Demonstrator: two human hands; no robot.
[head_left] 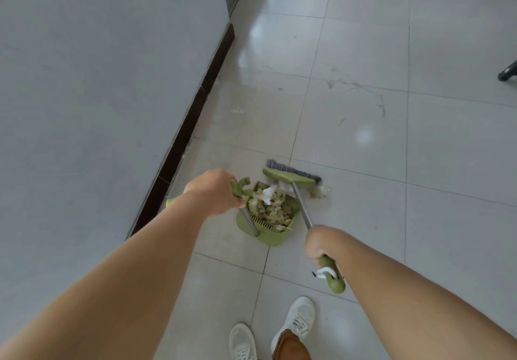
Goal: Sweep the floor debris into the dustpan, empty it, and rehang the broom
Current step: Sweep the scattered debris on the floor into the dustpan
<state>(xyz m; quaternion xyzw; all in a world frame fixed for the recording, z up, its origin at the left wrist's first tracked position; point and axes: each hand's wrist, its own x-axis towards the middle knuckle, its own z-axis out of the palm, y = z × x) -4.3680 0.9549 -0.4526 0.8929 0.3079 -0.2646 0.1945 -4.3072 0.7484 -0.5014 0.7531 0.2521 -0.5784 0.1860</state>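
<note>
Right hand fisted on the green-gripped metal broom; shaft runs toward 11 o'clock. Left hand clamps the green plastic dustpan's upright handle. Leftover clear scraps lie at 3 o'clock of the pan mouth (right hand nearer).

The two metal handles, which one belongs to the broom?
The one in the right hand: its shaft runs to the broom head. The left hand's goes into the dustpan.

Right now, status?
Left hand gripping green plastic dustpan handle; right hand gripping green broom. Debris remains at its mouth. Nothing blocking.
</note>
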